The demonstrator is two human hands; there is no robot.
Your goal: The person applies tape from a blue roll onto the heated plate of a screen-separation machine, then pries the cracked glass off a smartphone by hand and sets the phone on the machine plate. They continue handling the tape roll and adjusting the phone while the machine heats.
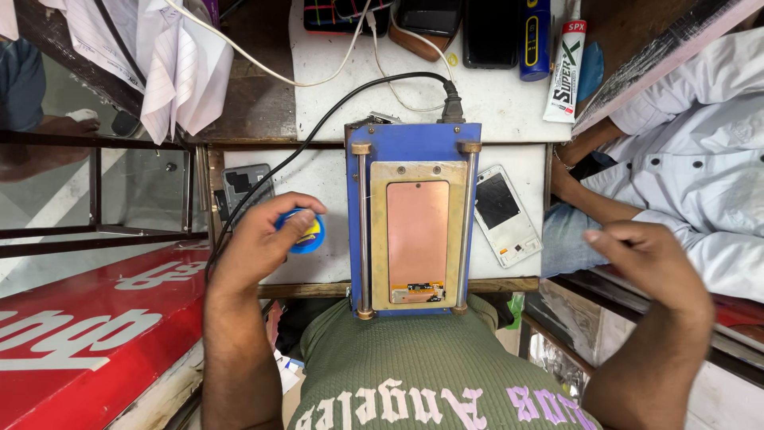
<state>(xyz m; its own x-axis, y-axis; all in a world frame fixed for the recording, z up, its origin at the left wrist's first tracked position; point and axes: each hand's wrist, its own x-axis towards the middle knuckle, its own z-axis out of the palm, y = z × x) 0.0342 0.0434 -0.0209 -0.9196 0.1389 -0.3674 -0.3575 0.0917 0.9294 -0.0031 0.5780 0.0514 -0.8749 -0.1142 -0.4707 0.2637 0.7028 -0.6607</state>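
Blue metal forms the body of a flat machine that sits square in front of the person on a white worktop, its near edge against the green shirt, within easy reach of both arms. Head view: a brass-coloured plate lies between two upright rods, and a pinkish phone panel rests flat in its recess, a small connector strip at the near end, apparently seated so it cannot slide. A black power cord runs from the far end of the machine off the left edge of the worktop, clear of the plate. The left hand is curled over a small round blue tin with a yellow face, fingers closed on its rim, just left of the machine and resting on the worktop. The right hand is raised well to the right, touching nothing, fingers loosely bent and drawn together. A white phone frame lies beside the machine's right side, a dark phone part sits beyond the left hand, and a white glue tube lies at the far edge. Another person's sleeve shows at right.
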